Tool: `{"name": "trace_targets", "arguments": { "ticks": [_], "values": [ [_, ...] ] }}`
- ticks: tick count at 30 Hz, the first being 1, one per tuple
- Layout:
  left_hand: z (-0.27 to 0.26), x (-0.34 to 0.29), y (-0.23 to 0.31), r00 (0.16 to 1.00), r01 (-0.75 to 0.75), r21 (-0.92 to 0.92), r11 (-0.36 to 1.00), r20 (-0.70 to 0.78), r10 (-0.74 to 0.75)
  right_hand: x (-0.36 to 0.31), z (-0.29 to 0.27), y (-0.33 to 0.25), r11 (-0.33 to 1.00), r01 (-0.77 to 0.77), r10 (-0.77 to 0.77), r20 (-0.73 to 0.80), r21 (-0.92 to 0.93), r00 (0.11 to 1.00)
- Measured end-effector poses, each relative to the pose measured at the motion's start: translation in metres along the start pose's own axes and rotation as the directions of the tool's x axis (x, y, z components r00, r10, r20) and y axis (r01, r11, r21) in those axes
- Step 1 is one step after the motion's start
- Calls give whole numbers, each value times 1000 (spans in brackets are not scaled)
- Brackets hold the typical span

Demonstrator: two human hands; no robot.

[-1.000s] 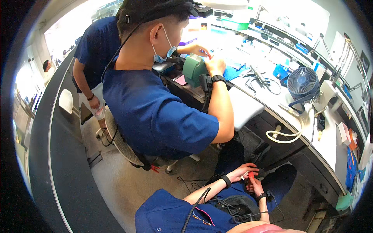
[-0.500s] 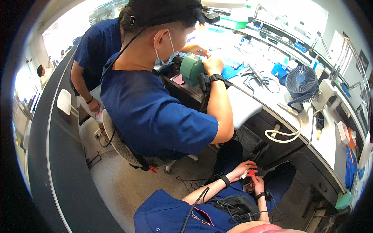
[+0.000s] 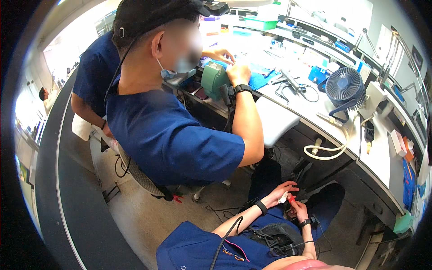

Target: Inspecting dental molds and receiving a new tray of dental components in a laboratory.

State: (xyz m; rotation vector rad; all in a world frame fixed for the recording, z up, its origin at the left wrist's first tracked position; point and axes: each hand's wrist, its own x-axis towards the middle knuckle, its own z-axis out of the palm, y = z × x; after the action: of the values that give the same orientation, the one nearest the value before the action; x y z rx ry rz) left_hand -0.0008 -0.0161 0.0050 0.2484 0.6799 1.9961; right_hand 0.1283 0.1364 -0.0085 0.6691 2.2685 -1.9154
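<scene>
My left hand, with a black band on its wrist, is low in the view above my lap and pinches a small white piece. Just to its right, my right hand, with a black watch on its wrist, grips a small red-handled tool whose tip points at the white piece. The two hands nearly touch. Both are below the edge of the workbench, in front of my dark trousers. The tool's tip is too small to make out.
A co-worker in a blue shirt, black cap and mask sits close on my left, both hands on a green device on the bench. A blue fan, a coiled white hose and tools lie on the bench. Another person stands behind.
The co-worker's head has come nearer and higher in the view. My hands stay in the same spot with the red tool and white piece.
</scene>
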Motion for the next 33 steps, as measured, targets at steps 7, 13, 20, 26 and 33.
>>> {"name": "trace_targets", "arguments": {
  "ticks": [7,13,20,26,33],
  "values": [
    [-5,3,-6,1000,9,6,1000,-27,-9,-5,5,-7,981,-183,176,97,69,980],
    [-11,7,-10,999,33,-2,999,-33,-33,2,-2,4,972,-223,213,115,81,970],
    [-9,3,-7,998,35,21,999,-51,-34,-1,-1,0,996,-83,86,111,-27,990],
    [4,0,2,999,32,-60,998,-31,-33,-11,7,-16,999,-48,50,131,-14,990],
    [-1,2,-3,999,35,-116,993,-33,-39,-11,8,-17,998,-59,58,121,-1,991]
  ]
}}
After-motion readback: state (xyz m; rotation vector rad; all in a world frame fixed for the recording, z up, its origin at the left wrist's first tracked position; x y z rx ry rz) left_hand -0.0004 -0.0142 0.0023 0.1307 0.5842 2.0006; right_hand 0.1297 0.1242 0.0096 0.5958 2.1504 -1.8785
